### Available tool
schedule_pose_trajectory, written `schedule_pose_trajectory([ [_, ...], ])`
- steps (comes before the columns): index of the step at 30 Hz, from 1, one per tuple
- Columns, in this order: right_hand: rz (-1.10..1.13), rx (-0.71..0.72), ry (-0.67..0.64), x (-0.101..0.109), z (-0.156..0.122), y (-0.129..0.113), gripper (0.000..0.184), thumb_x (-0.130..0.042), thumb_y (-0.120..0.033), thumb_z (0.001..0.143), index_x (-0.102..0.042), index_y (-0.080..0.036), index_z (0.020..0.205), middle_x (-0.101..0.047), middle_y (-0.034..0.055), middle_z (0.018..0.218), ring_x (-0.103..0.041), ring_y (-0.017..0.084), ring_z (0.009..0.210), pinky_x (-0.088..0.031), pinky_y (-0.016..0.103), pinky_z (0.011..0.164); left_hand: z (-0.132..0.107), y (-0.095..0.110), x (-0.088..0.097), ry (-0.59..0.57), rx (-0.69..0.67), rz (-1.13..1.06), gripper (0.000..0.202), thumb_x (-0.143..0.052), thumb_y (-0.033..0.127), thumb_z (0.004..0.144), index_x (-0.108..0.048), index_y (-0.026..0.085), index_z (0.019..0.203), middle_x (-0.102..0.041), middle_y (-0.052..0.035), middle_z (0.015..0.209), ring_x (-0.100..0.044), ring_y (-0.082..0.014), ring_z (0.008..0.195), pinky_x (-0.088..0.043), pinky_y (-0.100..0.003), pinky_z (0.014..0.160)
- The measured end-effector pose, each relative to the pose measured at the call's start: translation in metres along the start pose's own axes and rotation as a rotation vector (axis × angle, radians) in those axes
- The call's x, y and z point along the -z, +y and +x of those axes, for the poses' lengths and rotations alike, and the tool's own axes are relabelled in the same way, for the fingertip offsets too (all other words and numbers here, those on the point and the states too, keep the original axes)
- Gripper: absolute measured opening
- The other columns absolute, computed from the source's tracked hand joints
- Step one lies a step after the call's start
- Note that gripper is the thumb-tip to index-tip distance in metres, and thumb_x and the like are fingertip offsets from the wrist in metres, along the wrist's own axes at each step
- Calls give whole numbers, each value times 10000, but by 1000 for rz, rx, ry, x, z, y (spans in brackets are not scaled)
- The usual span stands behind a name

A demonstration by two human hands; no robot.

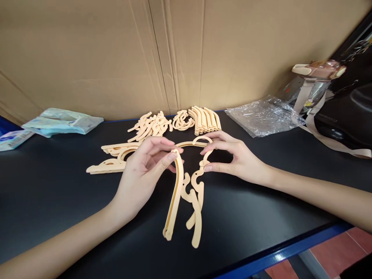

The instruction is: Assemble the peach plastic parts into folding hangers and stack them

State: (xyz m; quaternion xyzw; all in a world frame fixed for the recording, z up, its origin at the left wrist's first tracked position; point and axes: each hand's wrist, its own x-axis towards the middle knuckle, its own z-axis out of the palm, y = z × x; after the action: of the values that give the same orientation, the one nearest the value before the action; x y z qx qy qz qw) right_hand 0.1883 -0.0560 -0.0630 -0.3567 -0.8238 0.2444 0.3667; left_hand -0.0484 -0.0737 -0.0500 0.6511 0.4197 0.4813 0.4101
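My left hand [148,166] pinches the top end of a curved, grooved beige hanger arm [174,201], which slants down toward me. Between finger and thumb, my right hand [229,155] holds a beige hanger hook [207,155] by its lower shank. Below the hook are two flat, notched beige pieces [196,209], one crossing the other; whether they are joined to the hook I cannot tell. Behind the hands lies another curved hanger arm [188,143]. Left of my left hand rest several folded hangers [107,164], partly hidden by it.
Along the back of the black table [247,221] sit piles of notched pieces [154,126], hooks [182,121] and grooved arms [205,119]. A clear plastic bag [258,116] and a strapped bottle [314,85] stand right. Soft packets [64,121] lie left, before a cardboard wall [101,58].
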Motion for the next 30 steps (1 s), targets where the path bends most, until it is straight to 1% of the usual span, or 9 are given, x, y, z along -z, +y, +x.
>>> schedule_pose_trajectory([
  [4, -30, 12, -30, -1, 1, 0, 289, -773, -405, 775, -698, -203, 968, -544, 92, 1216, -520, 220, 1226, -406, 376, 1064, 1, -2, -1, -141, 132, -36, 147, -629, 299, 890, -568, 224, 1000, -725, 3, 979, -688, -112, 855, -571, -172, 708],
  [8, -48, 4, -53, -2, 1, -1, 282, -770, -417, 774, -703, -209, 952, -527, 90, 1243, -525, 229, 1225, -415, 389, 1063, 1, -5, -1, -255, 152, 93, 151, -607, 343, 907, -617, 245, 1021, -713, 27, 1048, -665, -106, 969, -529, -179, 838],
  [12, -65, 18, -67, -2, 1, 0, 273, -765, -422, 780, -702, -216, 948, -523, 83, 1246, -533, 229, 1206, -419, 401, 1063, -3, -3, 0, -307, 42, 360, 172, -540, 371, 937, -637, 282, 1047, -682, 51, 1030, -635, -112, 903, -502, -216, 781],
  [15, -78, 26, -73, -1, 0, 1, 268, -760, -423, 785, -702, -216, 945, -512, 84, 1265, -555, 220, 1162, -427, 397, 1054, -7, -3, 2, -272, -60, 600, 198, -513, 396, 942, -602, 295, 1088, -652, 44, 1050, -607, -141, 910, -479, -268, 778],
  [18, -91, 12, -82, -1, -1, 1, 254, -755, -413, 792, -703, -215, 943, -491, 92, 1310, -556, 225, 1161, -420, 407, 1059, -12, -4, 5, -220, -131, 838, 280, -517, 465, 926, -557, 263, 1117, -631, 7, 1041, -602, -194, 945, -460, -313, 751],
  [22, -97, 8, -91, -1, -1, 1, 243, -749, -410, 798, -700, -219, 941, -476, 94, 1330, -528, 237, 1194, -416, 415, 1063, -17, -2, 6, -198, -248, 1082, 275, -512, 481, 915, -552, 210, 903, -596, -14, 834, -589, -218, 782, -386, -313, 602],
  [24, -102, 13, -93, -1, -1, 1, 248, -735, -426, 808, -698, -224, 947, -467, 93, 1335, -509, 240, 1218, -405, 417, 1073, -19, -1, 5, -205, -311, 1119, 263, -483, 438, 930, -524, 209, 808, -561, -11, 749, -565, -212, 712, -349, -311, 567],
  [26, -122, 18, -100, -1, -1, 2, 241, -718, -437, 822, -698, -236, 953, -458, 90, 1342, -469, 248, 1265, -385, 429, 1090, -20, 0, 4, -218, -344, 1092, 223, -474, 374, 933, -511, 208, 789, -548, -7, 731, -544, -194, 665, -342, -310, 556],
  [30, -107, 16, -131, 0, -1, 1, 190, -705, -401, 844, -694, -250, 959, -441, 83, 1358, -397, 251, 1339, -341, 448, 1124, -22, 1, 1, -279, -318, 995, 132, -479, 245, 904, -490, 205, 779, -542, 4, 752, -537, -170, 679, -373, -295, 575],
])
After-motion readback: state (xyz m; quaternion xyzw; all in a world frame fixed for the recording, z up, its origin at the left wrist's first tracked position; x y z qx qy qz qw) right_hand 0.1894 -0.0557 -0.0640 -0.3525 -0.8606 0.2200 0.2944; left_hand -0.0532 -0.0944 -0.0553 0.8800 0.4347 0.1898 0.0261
